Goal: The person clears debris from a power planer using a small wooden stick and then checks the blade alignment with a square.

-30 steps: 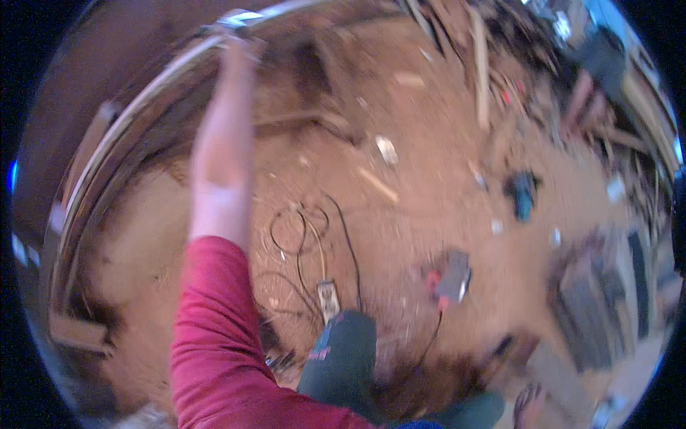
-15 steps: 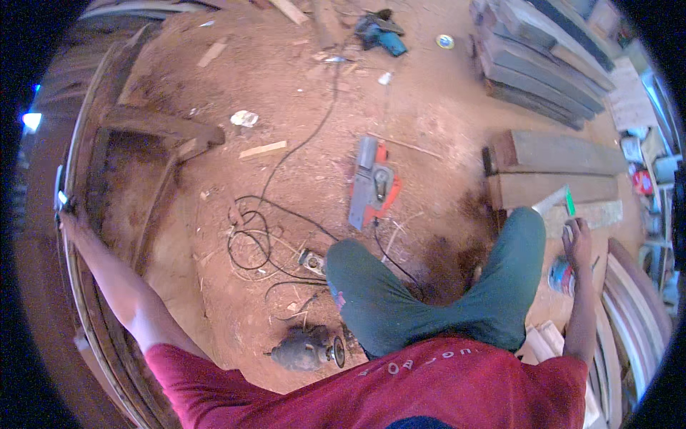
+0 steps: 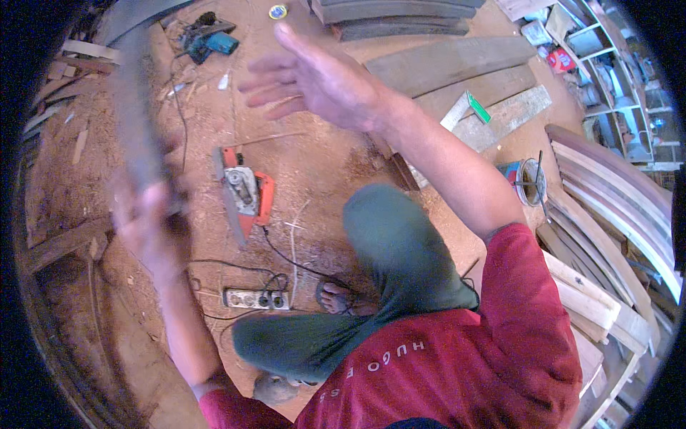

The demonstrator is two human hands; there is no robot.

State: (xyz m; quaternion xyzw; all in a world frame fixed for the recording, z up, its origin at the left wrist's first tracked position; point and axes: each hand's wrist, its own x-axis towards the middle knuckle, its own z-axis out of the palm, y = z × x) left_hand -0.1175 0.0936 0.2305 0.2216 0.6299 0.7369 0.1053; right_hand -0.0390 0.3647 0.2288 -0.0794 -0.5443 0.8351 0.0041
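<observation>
One long curved wooden strip [image 3: 136,121] rises from the left hand [image 3: 146,229], whose blurred fingers wrap it; the right hand [image 3: 321,79] hovers apart, fingers spread.

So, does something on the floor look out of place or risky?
Yes. The power strip and its tangled cables lie on sawdust beside the bare foot. The red power tool rests askew nearby.

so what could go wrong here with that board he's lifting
The left hand grips a long curved board that is motion-blurred, so it may slip or swing. The right hand is open in the air, not on the board, so one hand carries it alone. Below lie a power saw, cables and a power strip near a sandalled foot: a dropped board could hit them, or the cables could trip him.
</observation>
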